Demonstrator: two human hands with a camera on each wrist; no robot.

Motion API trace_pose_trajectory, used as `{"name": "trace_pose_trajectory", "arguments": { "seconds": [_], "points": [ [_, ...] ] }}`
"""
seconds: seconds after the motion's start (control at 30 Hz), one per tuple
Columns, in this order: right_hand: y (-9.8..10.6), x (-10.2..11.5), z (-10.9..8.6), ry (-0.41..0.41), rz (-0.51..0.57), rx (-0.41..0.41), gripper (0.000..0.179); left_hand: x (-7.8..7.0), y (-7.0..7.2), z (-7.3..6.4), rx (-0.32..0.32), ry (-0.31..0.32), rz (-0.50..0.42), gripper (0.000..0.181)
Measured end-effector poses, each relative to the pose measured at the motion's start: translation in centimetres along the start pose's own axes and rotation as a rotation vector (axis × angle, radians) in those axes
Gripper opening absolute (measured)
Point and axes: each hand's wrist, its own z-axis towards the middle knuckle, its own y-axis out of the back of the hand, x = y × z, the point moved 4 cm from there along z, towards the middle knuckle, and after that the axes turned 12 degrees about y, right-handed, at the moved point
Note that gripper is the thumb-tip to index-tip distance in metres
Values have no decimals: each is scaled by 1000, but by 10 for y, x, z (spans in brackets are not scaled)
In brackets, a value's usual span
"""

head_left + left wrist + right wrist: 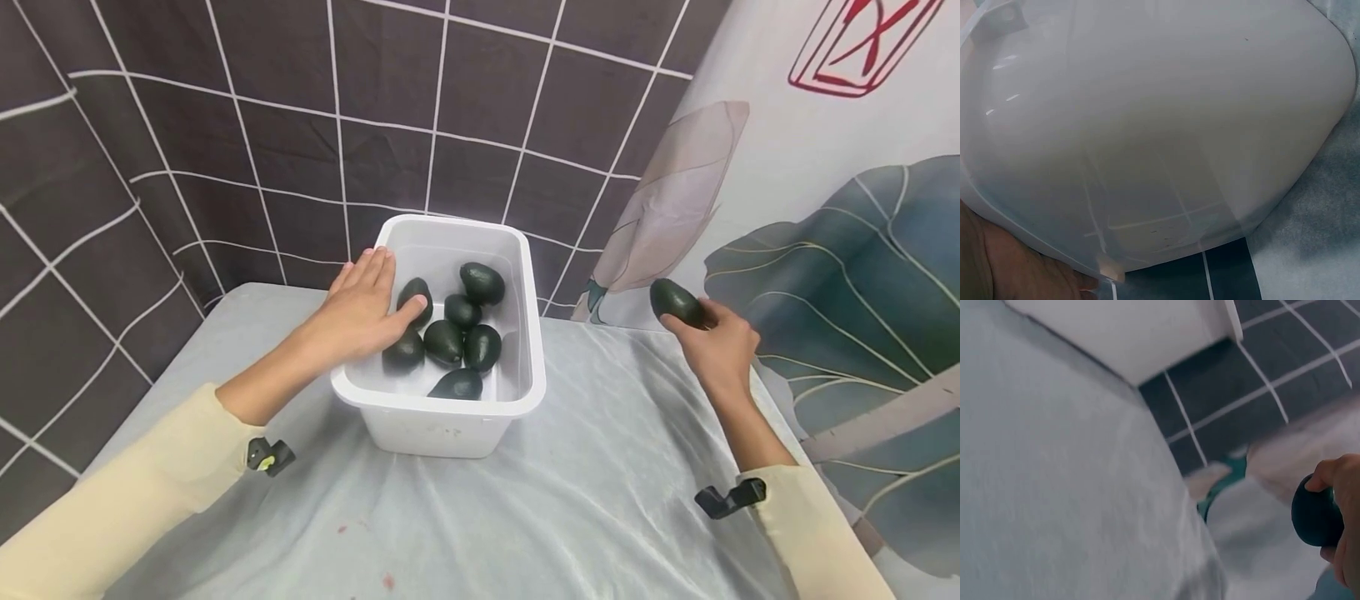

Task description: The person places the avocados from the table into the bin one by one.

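Note:
A white plastic tub (431, 429) stands on the cloth-covered table with several dark green avocados (443, 342) inside it. My left hand (367, 312) rests flat along the tub's left rim, fingers straight, the thumb reaching over the inside above an avocado. In the left wrist view the tub's outer wall (1160, 125) fills most of the picture, with part of the hand at the lower left. Off to the right, my right hand (720, 346) grips one avocado (677, 303) above the table's right edge. The right wrist view shows that avocado (1315, 515) between thumb and fingers.
Pale grey-blue cloth (600, 483) covers the table, slightly wrinkled. A dark tiled-pattern sheet (285, 150) hangs behind and to the left. On the right hangs a curtain (832, 275) printed with large leaves, close beyond the right hand.

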Motion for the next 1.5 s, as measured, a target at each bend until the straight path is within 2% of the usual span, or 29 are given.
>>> {"name": "trace_pose_trajectory", "arguments": {
  "seconds": [0.17,0.43,0.8,1.13,1.3,1.5],
  "points": [
    [-5,25,-7,93,29,14,76,-2,1,-1,-1,2,1,95],
    [-15,50,-14,167,49,21,72,-5,4,-2,-8,-4,4,95],
    [-13,79,-16,220,109,-5,67,0,3,-3,8,5,4,95],
    [-13,112,-11,311,153,-37,61,0,1,-4,11,-3,-6,97],
    [-18,131,-10,357,226,-47,58,0,2,-4,9,1,-2,97],
    [-30,153,-8,385,286,-9,61,-3,2,-2,6,-1,14,97]
  ]
}}
